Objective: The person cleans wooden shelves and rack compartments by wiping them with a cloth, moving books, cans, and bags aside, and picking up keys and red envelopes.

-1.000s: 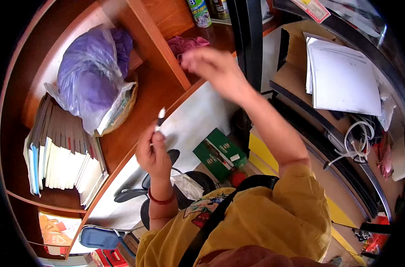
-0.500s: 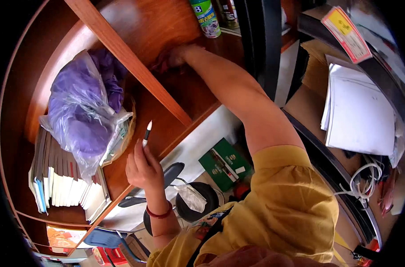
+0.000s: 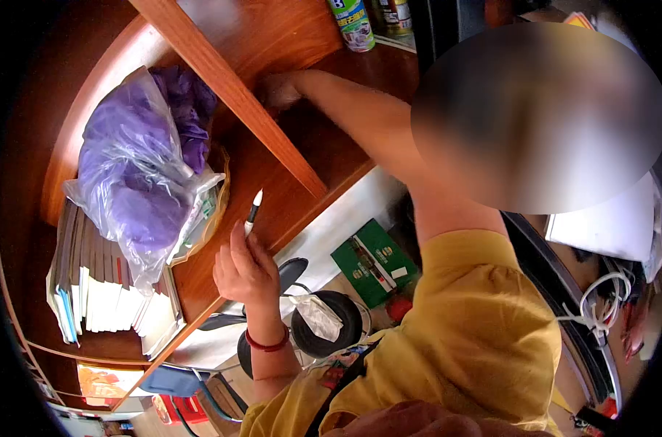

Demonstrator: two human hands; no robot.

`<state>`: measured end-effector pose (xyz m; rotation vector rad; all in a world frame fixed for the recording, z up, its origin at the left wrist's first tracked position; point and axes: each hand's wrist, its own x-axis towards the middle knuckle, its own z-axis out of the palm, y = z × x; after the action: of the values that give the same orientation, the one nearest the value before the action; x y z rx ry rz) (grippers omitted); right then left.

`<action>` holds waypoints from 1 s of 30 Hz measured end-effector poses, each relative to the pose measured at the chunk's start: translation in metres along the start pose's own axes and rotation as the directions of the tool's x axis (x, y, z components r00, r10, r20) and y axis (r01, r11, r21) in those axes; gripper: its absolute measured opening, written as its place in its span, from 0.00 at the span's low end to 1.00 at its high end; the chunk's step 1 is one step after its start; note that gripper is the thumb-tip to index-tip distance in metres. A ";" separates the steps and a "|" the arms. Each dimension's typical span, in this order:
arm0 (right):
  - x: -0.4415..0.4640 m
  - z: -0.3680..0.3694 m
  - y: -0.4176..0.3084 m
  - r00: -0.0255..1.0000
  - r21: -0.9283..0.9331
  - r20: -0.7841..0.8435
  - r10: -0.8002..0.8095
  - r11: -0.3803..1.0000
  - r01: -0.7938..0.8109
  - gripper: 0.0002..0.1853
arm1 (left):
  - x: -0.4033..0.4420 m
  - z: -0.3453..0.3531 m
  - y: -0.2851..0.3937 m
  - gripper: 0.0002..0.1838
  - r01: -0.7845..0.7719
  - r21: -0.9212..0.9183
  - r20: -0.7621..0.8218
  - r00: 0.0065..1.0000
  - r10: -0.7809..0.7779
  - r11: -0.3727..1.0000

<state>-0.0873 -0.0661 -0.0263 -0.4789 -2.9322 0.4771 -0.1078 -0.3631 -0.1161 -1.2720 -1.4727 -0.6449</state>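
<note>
Head view: pen-like brush (image 3: 253, 212) in left hand (image 3: 247, 269), right hand (image 3: 278, 91) inside shelf

Left: fingers together, curled around the lower end of the brush; that end is hidden in the grip. Right: arm stretched across the shelf (image 3: 243, 156), hand in the shadowed compartment beyond the wooden divider (image 3: 251, 120). Blur and shadow there; cannot tell whether its fingers are apart or clamped on anything.

Position: brush appears over the shelf's front part, left of the divider's near end and right of the plastic bag with purple contents (image 3: 131, 211). Looks apart from both. Height above the board not readable. Spray can (image 3: 355, 28) stands to the right of the reaching hand.

Handling (judgement): best to hold the brush lightly by its lower end, tip clear of divider and bag, and to move the right arm without swinging the left; right forearm should pass well short of the can.

Orientation: white tip points away from the body, up the frame; long axis slants slightly right toward the tip, black band midway, white section next to the fingers
</note>
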 end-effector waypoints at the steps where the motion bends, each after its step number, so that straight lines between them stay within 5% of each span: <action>1: -0.006 0.002 0.003 0.998 0.111 0.065 0.023 0.993 -0.030 0.22 | -0.001 0.000 0.000 0.12 0.003 0.000 0.005 1.000 -0.003 1.000; 8: -0.101 0.016 -0.016 0.998 0.251 0.028 0.053 0.966 -0.058 0.20 | -0.002 -0.001 0.000 0.10 0.031 -0.003 -0.018 0.999 -0.031 1.000; 15: -0.156 0.039 -0.029 0.951 0.153 -0.307 0.026 0.988 0.023 0.17 | -0.005 0.001 -0.002 0.11 0.021 -0.047 -0.061 0.998 -0.024 0.999; 17: -0.171 0.038 -0.038 0.963 0.080 -0.248 0.102 0.993 -0.085 0.20 | -0.005 0.000 -0.001 0.11 0.025 -0.055 -0.056 0.998 -0.029 0.998; 19: -0.186 0.038 -0.046 0.961 0.222 -0.210 0.181 0.966 -0.133 0.17 | -0.006 -0.003 -0.003 0.12 0.020 -0.052 -0.023 0.999 -0.021 0.998; 22: -0.199 0.046 -0.036 0.968 0.116 -0.236 0.079 0.992 -0.052 0.21 | -0.017 0.006 -0.012 0.11 0.007 0.000 -0.019 1.000 -0.007 1.000; 23: -0.189 0.072 -0.001 0.885 0.195 -0.452 -0.113 0.955 0.222 0.20 | -0.019 0.007 -0.012 0.11 0.027 0.002 0.034 0.999 -0.027 1.000; 24: -0.202 0.063 -0.016 0.948 0.361 -0.316 -0.036 0.920 0.155 0.21 | -0.017 0.006 -0.012 0.11 0.018 0.032 0.076 0.997 -0.020 0.999; 25: -0.204 0.069 -0.012 0.910 0.419 -0.410 -0.067 0.872 0.254 0.20 | -0.016 0.005 -0.011 0.11 0.017 -0.014 0.020 1.000 -0.016 1.000; 26: -0.198 0.076 -0.009 0.863 0.294 -0.498 -0.088 0.919 0.263 0.19 | -0.017 0.008 -0.014 0.11 0.002 -0.069 -0.024 1.000 -0.004 0.998; 29: -0.207 0.065 -0.038 0.899 0.334 -0.425 0.102 0.941 0.051 0.13 | -0.011 0.001 -0.013 0.11 0.002 -0.103 0.025 1.000 0.001 0.995; 30: -0.203 0.070 -0.032 0.874 0.315 -0.482 0.056 0.942 0.113 0.13 | -0.010 0.000 -0.010 0.11 0.007 -0.061 0.043 0.999 -0.005 0.998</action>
<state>0.0820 -0.1815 -0.0977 -0.4307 -2.3106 0.7166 -0.1185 -0.3696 -0.1231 -1.3367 -1.5024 -0.6750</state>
